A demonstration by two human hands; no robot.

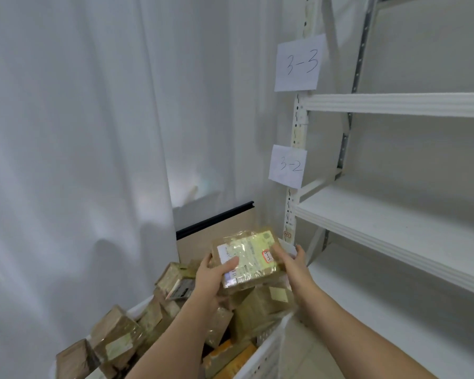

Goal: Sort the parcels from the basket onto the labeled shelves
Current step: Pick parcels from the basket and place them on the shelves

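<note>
A flat brown parcel (248, 255) wrapped in clear tape, with a white shipping label and a small red-edged sticker, is held up above the basket. My left hand (212, 277) grips its left edge, thumb across the label. My right hand (292, 265) holds its right edge, fingers curled behind it. Below, the white basket (263, 356) holds several more taped brown parcels (115, 340). The white metal shelf unit (394, 105) stands to the right, with paper labels "3-3" (300, 62) and "3-2" (288, 166) on its left post.
A white curtain (80, 160) covers the left and back. A beige board with a black edge (216, 231) leans behind the basket. The shelf boards (381, 214) in view are bare. Pale floor tiles show at the bottom right.
</note>
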